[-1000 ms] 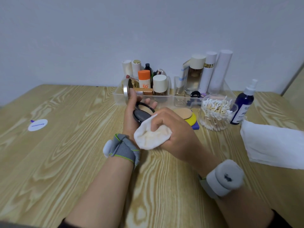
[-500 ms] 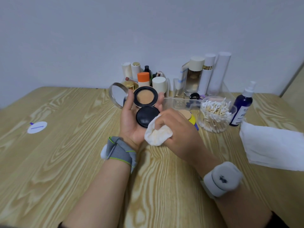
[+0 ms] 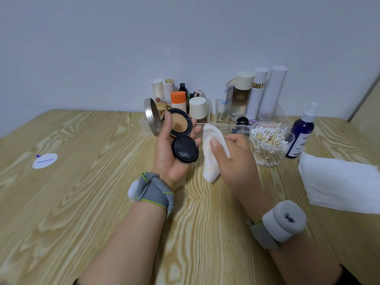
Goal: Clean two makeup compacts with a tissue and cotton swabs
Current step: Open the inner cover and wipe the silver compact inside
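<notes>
While the left hand (image 3: 170, 153) lies palm up just left of frame centre, it cradles an opened makeup compact (image 3: 174, 128) with the thumb pressed against its left edge and the fingers curled loosely beneath. The compact shows three parts: a silver round lid (image 3: 151, 116) standing upright on its hinge at the left, a dark-rimmed pan of beige powder (image 3: 180, 124) tilted toward the camera, and a black glossy disc (image 3: 185, 148) resting lower on the palm, touching the pan's rim. The beige surface appears even; finer marks cannot be told.

The right hand (image 3: 232, 157) sits just right of the compact, apart from it, with thumb and fingers pinched on a crumpled white tissue (image 3: 211, 149). The tissue carries a faint tan stain near its lower end.

In the right centre of the frame, a clear cup of cotton swabs (image 3: 267, 142) stands on the wooden table (image 3: 82, 202), beside a dark blue spray bottle (image 3: 301, 134). A folded white cloth (image 3: 337, 182) lies at the right edge. A clear organiser (image 3: 218, 124) of bottles stands behind the hands against the wall.
</notes>
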